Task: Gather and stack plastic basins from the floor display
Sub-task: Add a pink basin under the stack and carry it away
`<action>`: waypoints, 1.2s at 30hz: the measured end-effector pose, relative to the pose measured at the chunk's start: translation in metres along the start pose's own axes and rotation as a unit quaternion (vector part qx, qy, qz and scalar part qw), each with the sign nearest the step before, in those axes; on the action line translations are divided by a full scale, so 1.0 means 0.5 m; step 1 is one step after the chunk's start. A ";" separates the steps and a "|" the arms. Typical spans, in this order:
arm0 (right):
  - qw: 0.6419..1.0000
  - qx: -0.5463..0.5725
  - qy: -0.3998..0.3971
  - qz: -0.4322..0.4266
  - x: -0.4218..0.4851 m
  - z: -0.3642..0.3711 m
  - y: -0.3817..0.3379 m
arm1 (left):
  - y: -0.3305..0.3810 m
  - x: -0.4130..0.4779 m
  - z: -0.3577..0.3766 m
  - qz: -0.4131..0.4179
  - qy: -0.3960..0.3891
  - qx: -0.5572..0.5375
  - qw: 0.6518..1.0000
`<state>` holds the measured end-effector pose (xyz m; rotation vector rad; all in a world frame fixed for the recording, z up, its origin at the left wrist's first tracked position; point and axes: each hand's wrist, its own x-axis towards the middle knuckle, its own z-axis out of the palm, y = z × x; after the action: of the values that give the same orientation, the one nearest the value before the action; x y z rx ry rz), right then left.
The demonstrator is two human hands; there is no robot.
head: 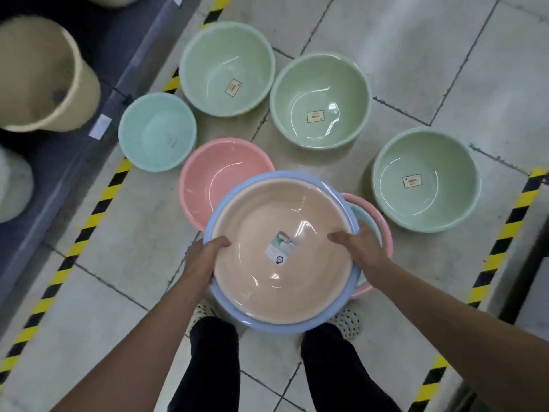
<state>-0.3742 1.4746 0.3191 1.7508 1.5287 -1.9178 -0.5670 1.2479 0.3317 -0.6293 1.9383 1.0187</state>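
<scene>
Centrally, both hands grip a peach basin nested in a blue basin, left hand clamped on its left rim, right hand on its right. 3 green basins sit on the floor at upper right, a pink basin just behind.

labels: green basins, peach basin | text: too blurred to read

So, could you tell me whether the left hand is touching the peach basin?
Touching. The head view shows the left hand gripping the rim of the peach basin, its thumb hooked over the edge onto the inner wall.
</scene>
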 end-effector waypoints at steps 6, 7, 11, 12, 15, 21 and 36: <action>0.999 -0.040 -0.013 -0.007 -0.019 0.175 -0.157 | 0.132 0.051 -0.188 0.007 -0.019 -0.010 1.000; 0.999 -0.041 -0.012 -0.010 -0.017 0.209 -0.188 | 0.157 0.068 -0.221 0.004 -0.033 -0.006 0.999; 1.000 -0.018 0.018 -0.004 0.015 0.354 -0.292 | 0.268 0.170 -0.342 0.002 -0.084 0.020 0.996; 1.000 -0.010 0.022 0.001 0.030 0.394 -0.313 | 0.297 0.201 -0.370 0.009 -0.087 0.020 0.996; 0.999 0.012 0.033 0.007 0.074 0.510 -0.370 | 0.377 0.301 -0.448 0.030 -0.100 0.016 0.994; 0.998 0.051 0.048 0.006 0.165 0.688 -0.457 | 0.497 0.476 -0.543 0.052 -0.118 0.000 0.992; 0.997 -0.024 0.038 -0.067 0.516 0.938 -0.537 | 0.543 0.888 -0.548 0.062 -0.068 -0.098 0.991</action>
<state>-0.9512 1.3972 0.1785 1.7627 1.7437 -1.8763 -1.1188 1.1451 0.1553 -0.5367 1.7902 1.3084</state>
